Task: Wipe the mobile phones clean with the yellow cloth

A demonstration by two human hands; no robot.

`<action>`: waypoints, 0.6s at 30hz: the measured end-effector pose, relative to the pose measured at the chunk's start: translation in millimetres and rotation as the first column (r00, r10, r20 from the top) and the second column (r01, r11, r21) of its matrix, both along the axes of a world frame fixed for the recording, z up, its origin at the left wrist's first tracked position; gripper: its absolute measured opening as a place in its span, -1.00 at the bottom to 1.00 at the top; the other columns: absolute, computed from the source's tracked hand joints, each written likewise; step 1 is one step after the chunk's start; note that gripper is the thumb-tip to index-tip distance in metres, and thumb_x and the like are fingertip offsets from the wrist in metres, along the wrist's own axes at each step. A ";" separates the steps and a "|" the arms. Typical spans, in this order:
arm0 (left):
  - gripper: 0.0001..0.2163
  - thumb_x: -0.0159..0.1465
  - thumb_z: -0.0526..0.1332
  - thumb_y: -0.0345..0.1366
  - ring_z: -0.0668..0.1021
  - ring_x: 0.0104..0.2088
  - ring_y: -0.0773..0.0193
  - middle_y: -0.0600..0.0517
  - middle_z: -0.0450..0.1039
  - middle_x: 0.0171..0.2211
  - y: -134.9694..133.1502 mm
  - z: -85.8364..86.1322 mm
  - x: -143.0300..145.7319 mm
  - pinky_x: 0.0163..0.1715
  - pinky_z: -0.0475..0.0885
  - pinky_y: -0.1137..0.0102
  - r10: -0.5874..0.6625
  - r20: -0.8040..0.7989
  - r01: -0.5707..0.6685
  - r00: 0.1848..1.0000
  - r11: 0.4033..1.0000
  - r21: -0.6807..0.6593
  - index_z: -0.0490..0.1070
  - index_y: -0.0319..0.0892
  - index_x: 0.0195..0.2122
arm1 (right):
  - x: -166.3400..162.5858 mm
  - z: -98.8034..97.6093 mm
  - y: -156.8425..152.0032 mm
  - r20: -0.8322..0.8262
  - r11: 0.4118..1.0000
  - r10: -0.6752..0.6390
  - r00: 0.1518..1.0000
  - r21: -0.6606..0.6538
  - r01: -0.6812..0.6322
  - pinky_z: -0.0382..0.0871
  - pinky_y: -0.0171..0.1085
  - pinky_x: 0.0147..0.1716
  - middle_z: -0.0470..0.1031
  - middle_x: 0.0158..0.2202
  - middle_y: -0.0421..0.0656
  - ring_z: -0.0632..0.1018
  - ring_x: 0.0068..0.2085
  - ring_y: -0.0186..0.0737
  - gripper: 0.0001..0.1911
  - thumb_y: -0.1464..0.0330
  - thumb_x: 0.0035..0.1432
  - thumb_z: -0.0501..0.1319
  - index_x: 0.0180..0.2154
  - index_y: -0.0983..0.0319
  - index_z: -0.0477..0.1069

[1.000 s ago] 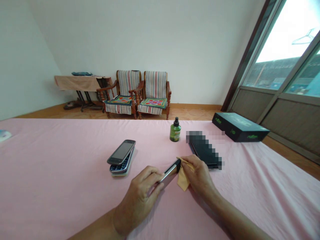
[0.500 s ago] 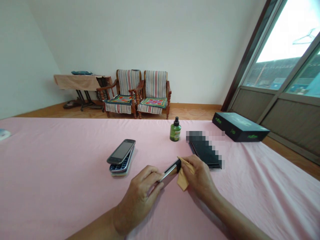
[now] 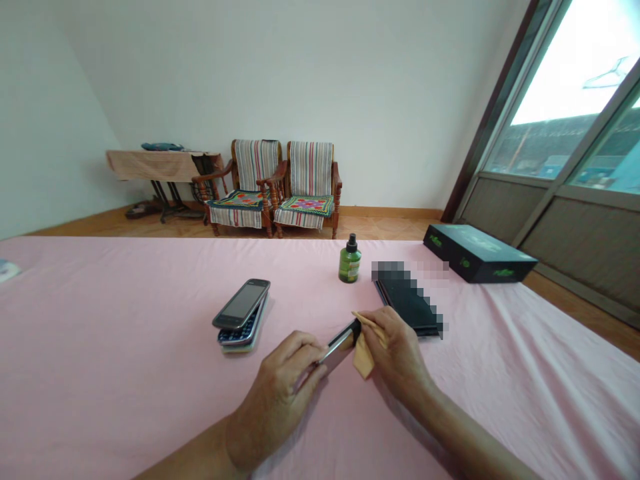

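Observation:
My left hand (image 3: pixel 280 393) is closed around the near end of a slim dark and silver phone (image 3: pixel 341 343), held on edge just above the pink tablecloth (image 3: pixel 125 373). My right hand (image 3: pixel 397 357) pinches a small yellow cloth (image 3: pixel 364 360) against the phone's far end. A little to the left lie two phones (image 3: pixel 242 315) stacked one on the other. A small green spray bottle (image 3: pixel 349 259) stands behind the hands.
A flat black device (image 3: pixel 407 303), partly blurred out, lies right of the bottle. A black box (image 3: pixel 477 253) sits at the table's far right corner. Beyond the table are two striped wooden armchairs (image 3: pixel 280 187), a side table (image 3: pixel 160 167) and a large window (image 3: pixel 575 113).
The yellow cloth and my right hand have shifted very slightly along the phone's far end. My left hand keeps the same hold.

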State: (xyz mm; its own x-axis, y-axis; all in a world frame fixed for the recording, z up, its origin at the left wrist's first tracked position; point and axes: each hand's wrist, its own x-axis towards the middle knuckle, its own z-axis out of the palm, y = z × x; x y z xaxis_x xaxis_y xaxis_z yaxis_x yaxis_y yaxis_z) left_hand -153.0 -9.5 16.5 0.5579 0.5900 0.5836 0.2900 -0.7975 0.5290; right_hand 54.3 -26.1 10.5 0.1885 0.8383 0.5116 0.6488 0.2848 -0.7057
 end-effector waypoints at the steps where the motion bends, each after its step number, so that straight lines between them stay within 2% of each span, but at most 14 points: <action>1: -0.82 0.27 0.14 -0.53 0.54 -0.24 0.25 -0.01 0.43 -0.24 0.3 0.2 0.3 -0.25 0.48 0.43 0.003 -0.002 -0.003 1.000 1.000 0.000 0.42 -0.14 -0.19 | 0.5 -1.2 0.1 0.010 1.000 -0.010 1.000 -0.022 0.010 0.39 -0.28 -0.31 0.48 -0.35 -0.09 0.52 -0.31 -0.20 -0.76 0.43 0.17 0.10 -0.24 0.27 0.53; 4: -0.81 0.27 0.14 -0.53 0.54 -0.24 0.25 -0.01 0.43 -0.25 1.5 0.5 1.2 -0.25 0.48 0.42 0.013 0.003 -0.013 1.000 1.000 -0.001 0.42 -0.14 -0.18 | 3.7 -3.4 -0.5 0.068 0.989 -0.029 0.997 -0.141 0.038 0.34 -0.30 -0.40 0.47 -0.42 -0.11 0.51 -0.39 -0.22 -0.76 0.44 0.15 0.09 -0.39 0.27 0.53; 6: -0.81 0.27 0.14 -0.54 0.54 -0.24 0.25 -0.01 0.43 -0.25 2.2 0.7 1.4 -0.24 0.48 0.42 0.009 0.008 -0.009 1.000 1.000 0.006 0.42 -0.14 -0.18 | 5.7 -2.0 -1.7 0.083 0.984 -0.037 0.996 -0.170 0.051 0.32 -0.30 -0.43 0.47 -0.44 -0.13 0.50 -0.41 -0.23 -0.77 0.45 0.14 0.10 -0.42 0.26 0.53; 9: -0.81 0.28 0.14 -0.53 0.53 -0.24 0.25 -0.01 0.42 -0.24 2.3 1.2 1.3 -0.25 0.47 0.42 -0.003 -0.002 0.003 1.000 1.000 -0.005 0.41 -0.14 -0.17 | 5.8 2.1 -4.1 0.045 0.997 -0.063 0.997 -0.052 0.065 0.36 -0.27 -0.35 0.48 -0.35 -0.10 0.51 -0.33 -0.20 -0.79 0.43 0.17 0.12 -0.25 0.26 0.53; 11: -0.81 0.28 0.14 -0.54 0.52 -0.23 0.25 -0.01 0.41 -0.23 2.0 1.1 1.2 -0.24 0.46 0.43 -0.015 -0.010 0.015 1.000 1.000 -0.015 0.41 -0.14 -0.16 | 3.9 3.4 -5.5 0.027 0.999 -0.035 0.999 0.017 0.034 0.39 -0.27 -0.32 0.46 -0.32 -0.09 0.51 -0.31 -0.20 -0.76 0.42 0.20 0.11 -0.17 0.27 0.52; 14: -0.79 0.29 0.13 -0.55 0.51 -0.22 0.26 -0.01 0.40 -0.22 0.9 0.3 1.0 -0.22 0.45 0.43 -0.028 -0.017 0.028 0.999 0.999 -0.022 0.40 -0.13 -0.14 | 0.6 2.3 -7.0 0.039 0.999 0.034 0.999 0.018 -0.035 0.40 -0.29 -0.36 0.40 -0.36 -0.12 0.49 -0.36 -0.24 -0.75 0.45 0.23 0.09 -0.16 0.26 0.52; 18: -0.78 0.31 0.13 -0.55 0.50 -0.20 0.28 0.00 0.39 -0.21 -1.2 -1.3 1.2 -0.20 0.43 0.44 -0.035 -0.032 0.034 0.999 0.999 -0.031 0.39 -0.12 -0.12 | -0.5 0.1 -8.7 0.097 0.998 0.065 0.993 -0.006 -0.064 0.39 -0.27 -0.36 0.36 -0.35 -0.11 0.47 -0.35 -0.24 -0.71 0.48 0.24 0.05 -0.12 0.29 0.50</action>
